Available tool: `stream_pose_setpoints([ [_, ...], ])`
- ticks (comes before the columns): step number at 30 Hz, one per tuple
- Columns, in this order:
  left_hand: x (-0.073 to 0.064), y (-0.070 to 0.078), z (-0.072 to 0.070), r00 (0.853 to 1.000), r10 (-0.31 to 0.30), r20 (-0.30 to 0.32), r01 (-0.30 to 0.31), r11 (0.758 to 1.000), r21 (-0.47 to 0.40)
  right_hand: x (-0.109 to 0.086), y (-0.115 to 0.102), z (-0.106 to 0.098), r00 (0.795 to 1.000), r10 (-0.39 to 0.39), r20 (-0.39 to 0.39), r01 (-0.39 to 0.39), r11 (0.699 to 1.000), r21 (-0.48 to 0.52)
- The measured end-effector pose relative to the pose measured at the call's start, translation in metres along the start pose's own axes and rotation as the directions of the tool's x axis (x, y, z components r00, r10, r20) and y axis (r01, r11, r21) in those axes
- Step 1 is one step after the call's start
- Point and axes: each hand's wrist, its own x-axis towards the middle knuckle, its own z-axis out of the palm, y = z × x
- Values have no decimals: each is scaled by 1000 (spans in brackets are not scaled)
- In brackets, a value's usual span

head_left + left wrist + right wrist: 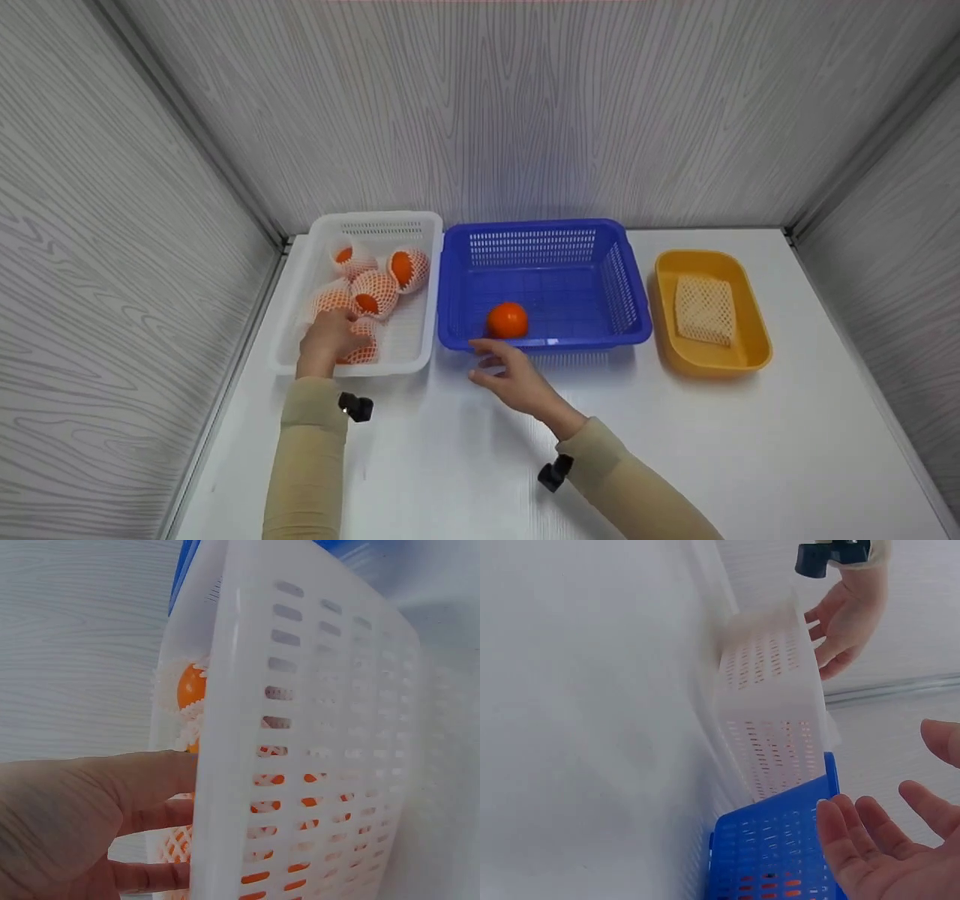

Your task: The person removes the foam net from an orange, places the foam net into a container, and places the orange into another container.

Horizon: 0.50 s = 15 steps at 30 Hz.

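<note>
My left hand (327, 337) reaches down into the white basket (430, 330), over the nearest orange in a foam net (365, 351). In the left wrist view its fingers (154, 774) look fairly straight and spread, with the tips hidden behind the rim. Several more netted oranges (375, 294) lie around it in that basket. My right hand (517, 379) hovers at the front rim of the blue basket (592, 343), fingers loosely bent and thumb apart, holding nothing. Just beyond it, a bare orange (508, 320) sits inside the blue basket.
On the right stands a yellow tub (716, 365) with an off-white foam net (705, 309) lying in it. White and blue baskets stand side by side, close to the back wall (480, 112). Side walls bound the white table (450, 465).
</note>
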Motion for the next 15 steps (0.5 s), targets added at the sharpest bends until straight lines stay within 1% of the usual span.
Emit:
stream_pose_setpoints([
  [6, 4, 2, 1, 998, -39, 51, 37, 998, 47, 9, 2, 17, 996, 54, 71, -56, 998, 30],
  [12, 3, 3, 5, 998, -30, 51, 27, 998, 60, 14, 4, 28, 988, 97, 116, -102, 994, 36],
  [15, 4, 6, 8, 998, -37, 57, 31, 995, 93, 14, 5, 31, 987, 103, 123, -108, 994, 34],
])
